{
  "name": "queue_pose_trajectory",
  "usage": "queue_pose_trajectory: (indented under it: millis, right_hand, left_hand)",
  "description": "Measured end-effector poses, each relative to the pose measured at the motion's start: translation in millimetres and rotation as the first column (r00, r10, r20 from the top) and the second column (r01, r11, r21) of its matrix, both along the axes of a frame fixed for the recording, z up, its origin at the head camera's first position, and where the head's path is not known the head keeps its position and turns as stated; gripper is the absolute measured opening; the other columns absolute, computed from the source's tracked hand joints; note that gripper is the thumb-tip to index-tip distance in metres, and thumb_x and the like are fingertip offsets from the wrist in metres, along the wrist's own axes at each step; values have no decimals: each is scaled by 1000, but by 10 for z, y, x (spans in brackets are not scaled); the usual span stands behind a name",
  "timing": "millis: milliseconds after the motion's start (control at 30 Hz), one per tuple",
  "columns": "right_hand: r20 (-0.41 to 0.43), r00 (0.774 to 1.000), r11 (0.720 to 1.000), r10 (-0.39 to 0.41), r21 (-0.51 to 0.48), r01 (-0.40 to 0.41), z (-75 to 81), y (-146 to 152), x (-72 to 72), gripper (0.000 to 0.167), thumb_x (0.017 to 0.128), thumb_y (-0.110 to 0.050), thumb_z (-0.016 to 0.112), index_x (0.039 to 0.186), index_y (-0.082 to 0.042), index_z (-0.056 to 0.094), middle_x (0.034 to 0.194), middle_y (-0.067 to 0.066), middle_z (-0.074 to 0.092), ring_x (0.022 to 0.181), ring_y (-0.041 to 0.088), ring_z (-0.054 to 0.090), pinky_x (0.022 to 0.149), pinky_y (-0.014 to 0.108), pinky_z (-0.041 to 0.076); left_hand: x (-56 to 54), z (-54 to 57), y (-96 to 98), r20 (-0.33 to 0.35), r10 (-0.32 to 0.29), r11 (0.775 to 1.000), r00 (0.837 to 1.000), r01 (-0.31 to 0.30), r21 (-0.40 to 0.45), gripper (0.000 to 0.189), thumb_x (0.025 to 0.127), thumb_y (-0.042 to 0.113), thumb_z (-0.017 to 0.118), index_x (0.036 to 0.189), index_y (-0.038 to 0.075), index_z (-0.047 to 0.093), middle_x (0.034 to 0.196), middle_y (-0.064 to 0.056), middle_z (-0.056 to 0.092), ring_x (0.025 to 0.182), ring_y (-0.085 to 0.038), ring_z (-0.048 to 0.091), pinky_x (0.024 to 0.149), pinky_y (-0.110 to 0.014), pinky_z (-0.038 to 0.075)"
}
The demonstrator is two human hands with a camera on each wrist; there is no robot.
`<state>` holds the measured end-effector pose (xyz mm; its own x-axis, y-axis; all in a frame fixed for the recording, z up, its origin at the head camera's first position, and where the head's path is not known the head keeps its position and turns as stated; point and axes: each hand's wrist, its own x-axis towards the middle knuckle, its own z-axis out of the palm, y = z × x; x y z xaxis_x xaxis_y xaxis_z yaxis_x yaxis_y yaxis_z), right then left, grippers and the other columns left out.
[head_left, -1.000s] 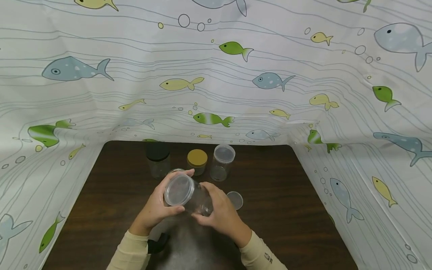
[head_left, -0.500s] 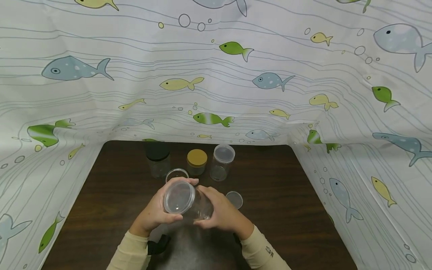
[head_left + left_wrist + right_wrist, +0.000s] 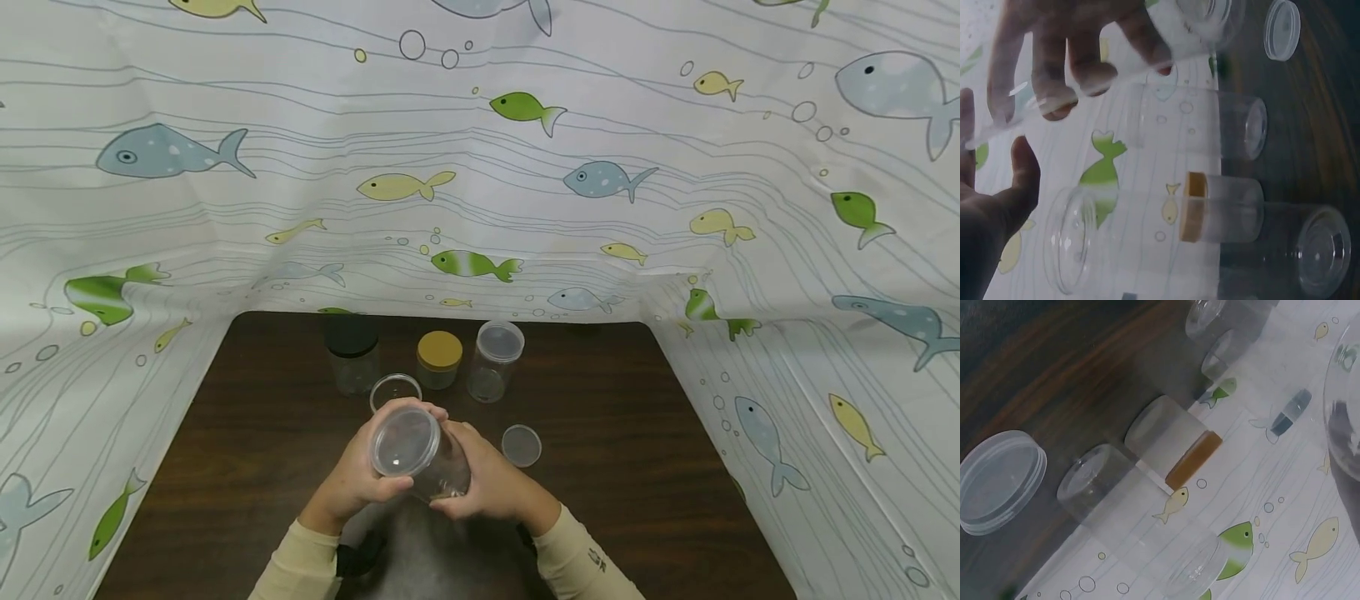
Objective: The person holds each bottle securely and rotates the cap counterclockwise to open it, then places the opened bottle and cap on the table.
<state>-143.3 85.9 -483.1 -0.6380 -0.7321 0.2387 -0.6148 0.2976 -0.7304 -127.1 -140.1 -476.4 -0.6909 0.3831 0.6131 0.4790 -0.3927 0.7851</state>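
Observation:
Both hands hold a clear plastic jar [image 3: 448,479] over the near middle of the table, tilted with its translucent lid [image 3: 405,442] toward the head camera. My left hand [image 3: 360,471] grips around the lid end, thumb below and fingers over the top. Around the jar's body, toward the base, curls my right hand [image 3: 491,475]. The jar's round base [image 3: 1344,394] shows at the right edge of the right wrist view. Just beyond the hands stands a lidless clear jar [image 3: 396,389], its threaded neck visible in the left wrist view. A loose translucent lid [image 3: 521,446] lies right of the right hand.
Along the back of the dark wood table [image 3: 615,500] stand a black-lidded jar [image 3: 352,367], a short jar with a mustard-yellow lid [image 3: 439,354] and a tall clear jar with a translucent lid [image 3: 495,367]. A fish-print curtain [image 3: 480,217] encloses the back and sides.
Both hands and the held jar have come slightly lower and nearer, uncovering more of the lidless jar behind. Both hands keep their grip; the jars at the back stay put.

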Motion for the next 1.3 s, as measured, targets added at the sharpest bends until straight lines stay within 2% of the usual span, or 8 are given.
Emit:
queue_pose_trajectory:
  millis: [300,500,733,833,933,1067,1200,1300]
  right_hand:
    - [-67,992,994,-109,-30,107,-6,-49,61,92,70,-21,89,148,-17,40,127,2,53,109,20,52,92,31,49]
    - [-219,951,975,-219,-73,208,-50,-103,64,89,65,-19,95,138,-14,45,125,0,55,104,14,47,86,29,48]
    - [-250,942,975,-222,-57,215,-67,-106,63,93,63,-25,98,138,-14,43,130,-2,53,107,15,47,89,30,47]
    - [-183,971,988,-153,-41,148,-55,-52,47,98,68,-29,97,145,-15,38,136,0,49,115,16,49,95,32,48]
    - [-19,999,999,-45,-27,45,-20,38,7,99,77,-29,91,154,-18,30,148,1,45,129,16,49,105,35,44]
    - [183,978,995,97,-33,-93,44,151,-70,92,89,-24,81,160,-23,23,159,-2,38,142,17,42,115,38,36]
    - [235,956,984,176,-50,-169,72,204,-115,86,93,-22,76,161,-21,25,160,-1,38,144,19,41,116,39,34]
    - [232,960,988,157,-50,-149,74,212,-111,83,91,-22,78,159,-20,30,155,-1,44,139,17,47,113,37,38]
  left_hand:
    - [23,36,52,-7,151,988,989,-151,-26,74,74,5,81,138,-7,46,134,-22,59,124,-27,57,103,-31,46]
    - [36,11,79,38,277,958,960,-274,-81,73,72,0,77,139,0,48,134,-19,58,120,-23,58,98,-28,47]
    - [28,-3,79,67,252,967,965,-250,-42,71,74,-2,76,139,-3,46,133,-22,59,123,-25,59,100,-29,48]
    - [24,-7,69,40,249,968,968,-247,-41,70,76,1,77,139,-3,46,131,-22,60,122,-25,60,99,-29,48]
    - [15,-12,63,10,233,972,972,-233,-41,70,76,3,77,139,-3,46,131,-22,60,122,-26,60,99,-30,48]
    - [16,-18,67,-4,177,984,984,-178,-22,70,78,3,76,140,-5,44,133,-25,58,123,-29,59,101,-32,48]
    - [32,-27,67,12,130,991,991,-130,-11,71,80,2,76,142,-5,41,136,-26,56,126,-30,57,102,-34,48]
    - [36,-29,64,19,117,993,993,-116,-20,72,82,3,77,144,-5,40,139,-28,52,129,-32,54,104,-34,47]
